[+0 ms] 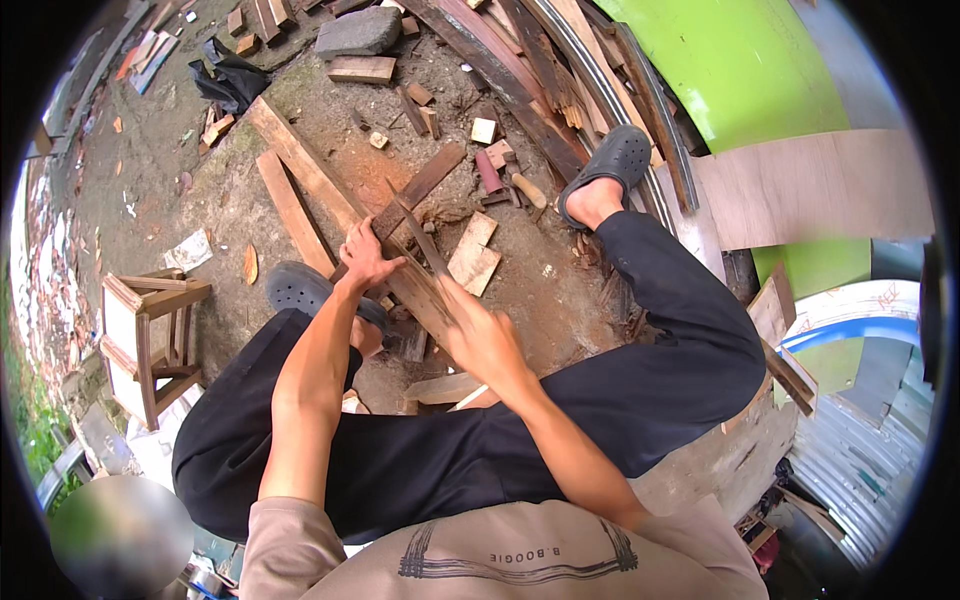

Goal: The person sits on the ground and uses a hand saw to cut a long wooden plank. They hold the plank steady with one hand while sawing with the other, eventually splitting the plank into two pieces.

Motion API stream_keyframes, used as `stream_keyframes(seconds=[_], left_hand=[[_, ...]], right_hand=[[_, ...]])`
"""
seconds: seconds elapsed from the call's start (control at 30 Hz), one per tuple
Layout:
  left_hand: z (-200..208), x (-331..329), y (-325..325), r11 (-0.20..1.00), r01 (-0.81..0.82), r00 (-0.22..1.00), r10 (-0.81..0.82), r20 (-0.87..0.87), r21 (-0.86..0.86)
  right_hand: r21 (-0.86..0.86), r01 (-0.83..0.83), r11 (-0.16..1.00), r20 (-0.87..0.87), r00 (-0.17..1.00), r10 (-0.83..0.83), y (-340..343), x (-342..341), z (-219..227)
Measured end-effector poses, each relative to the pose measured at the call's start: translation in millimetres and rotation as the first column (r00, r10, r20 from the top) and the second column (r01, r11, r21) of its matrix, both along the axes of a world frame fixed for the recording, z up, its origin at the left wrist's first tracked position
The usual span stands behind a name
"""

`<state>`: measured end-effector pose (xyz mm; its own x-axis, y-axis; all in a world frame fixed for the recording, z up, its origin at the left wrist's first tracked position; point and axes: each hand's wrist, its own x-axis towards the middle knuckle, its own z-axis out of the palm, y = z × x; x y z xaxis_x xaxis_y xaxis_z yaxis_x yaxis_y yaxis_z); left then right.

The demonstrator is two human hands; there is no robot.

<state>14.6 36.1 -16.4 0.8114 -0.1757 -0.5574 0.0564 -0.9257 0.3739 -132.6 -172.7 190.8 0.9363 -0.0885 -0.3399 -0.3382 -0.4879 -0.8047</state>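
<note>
My left hand (pixel 367 260) grips a dark wooden strip (pixel 428 183) and presses it crosswise on a long, lighter plank (pixel 310 170); its thumb stretches to the right. My right hand (pixel 485 340) is closed, smeared by motion, around the near end of what looks like a handsaw (pixel 424 238). The handle is hidden in the fist. The narrow, tapering blade points away from me and passes beside the strip, just right of my left hand. A shorter board (pixel 293 212) lies left of the plank.
Beyond my feet lie a grey stone (pixel 358 32), a black plastic bag (pixel 228 76) and several wood offcuts (pixel 473 250). A small wooden frame (pixel 150 340) stands at left. Long timbers (pixel 510 90) and green sheets (pixel 730 70) lie at right.
</note>
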Motion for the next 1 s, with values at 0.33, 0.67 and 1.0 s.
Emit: stream_keyframes(seconds=[0.33, 0.67, 1.0], left_hand=[[-6.3, -3.7, 1.6, 0.999, 0.008, 1.0, -0.007, 0.014, -0.043], [4.5, -3.1, -9.4, 0.998, -0.036, 0.999, 0.037, 0.011, -0.046], [-3.2, -3.8, -1.0, 0.997, -0.039, 0.999, 0.039, 0.008, -0.067]], right_hand=[[-0.089, -0.106, 0.99, -0.281, 0.957, 0.078, 17.3, 69.1, -15.2], [-0.095, -0.031, 0.995, -0.183, 0.983, 0.013, 17.5, 55.7, 2.5], [-0.089, -0.039, 0.995, 0.016, 0.999, 0.041, 3.0, 1.6, 25.4]])
